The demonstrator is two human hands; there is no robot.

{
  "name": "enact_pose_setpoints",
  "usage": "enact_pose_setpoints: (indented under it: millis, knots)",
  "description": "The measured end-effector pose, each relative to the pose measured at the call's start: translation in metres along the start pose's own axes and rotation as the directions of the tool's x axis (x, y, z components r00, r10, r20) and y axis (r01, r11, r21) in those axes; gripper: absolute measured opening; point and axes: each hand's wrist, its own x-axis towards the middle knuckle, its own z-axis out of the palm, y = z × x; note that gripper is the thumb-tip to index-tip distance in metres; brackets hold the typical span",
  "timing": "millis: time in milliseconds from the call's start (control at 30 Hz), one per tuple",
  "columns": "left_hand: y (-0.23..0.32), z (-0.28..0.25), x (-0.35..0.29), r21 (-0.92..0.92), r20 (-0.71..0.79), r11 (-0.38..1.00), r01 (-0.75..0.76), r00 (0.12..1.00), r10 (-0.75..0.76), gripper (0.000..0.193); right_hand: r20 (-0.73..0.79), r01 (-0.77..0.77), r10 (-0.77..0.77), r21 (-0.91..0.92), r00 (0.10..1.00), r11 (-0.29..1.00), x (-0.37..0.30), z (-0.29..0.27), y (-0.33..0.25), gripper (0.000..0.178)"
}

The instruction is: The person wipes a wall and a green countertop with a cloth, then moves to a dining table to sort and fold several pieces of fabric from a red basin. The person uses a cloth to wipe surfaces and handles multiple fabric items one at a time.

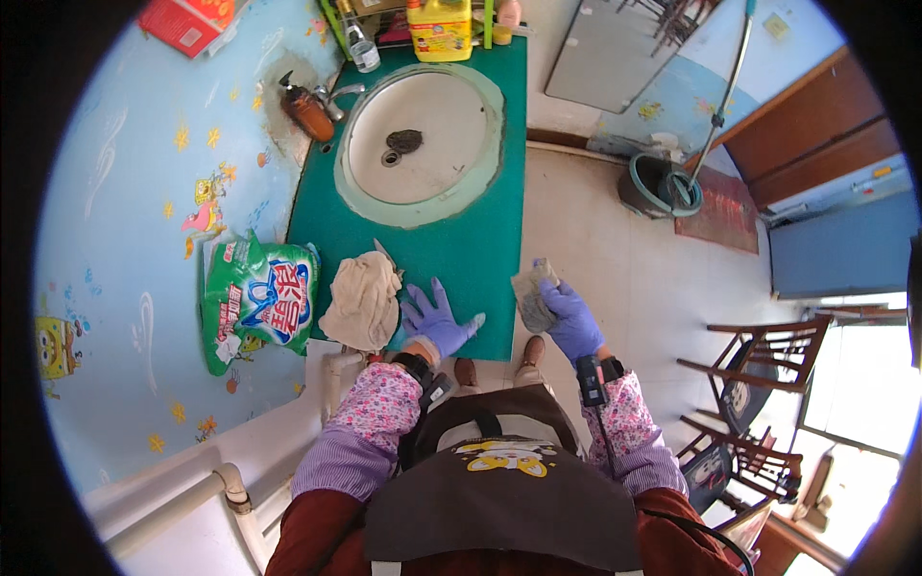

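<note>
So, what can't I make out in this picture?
In the head view:
Part of the folded grey cloth: covered by the purple-gloved right hand.
Rest of the pointed grey object: behind the crumpled beige cloth.
Identity of the dark oval lump in the white oval sink: too small.
Red box: cut by upper edge.

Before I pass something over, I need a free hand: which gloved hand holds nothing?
The left hand, spread open over the green counter beside the crumpled cream cloth; the right hand grips a greyish cloth-like piece.
</note>
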Motion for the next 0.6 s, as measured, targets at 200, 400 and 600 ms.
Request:
enact_pose_setpoints:
  millis: [200,400,600]
  knots:
    - [0.005,-0.029,-0.003,-0.87,-0.099,0.421,-0.258,0.927,0.363,0.064,-0.155,0.015,-0.016,-0.013,0.988,1.0,-0.016,0.026,0.0,0.031]
    - [0.068,-0.04,-0.031,-0.934,-0.063,0.216,-0.283,0.728,0.683,0.041,-0.192,-0.015,-0.048,-0.316,0.98,0.949,-0.034,0.028,0.0,0.028]
    - [0.084,-0.041,-0.024,-0.902,0.19,0.414,-0.119,0.753,0.63,0.012,-0.291,0.054,-0.086,-0.117,0.953,0.992,-0.058,-0.004,-0.017,0.029]
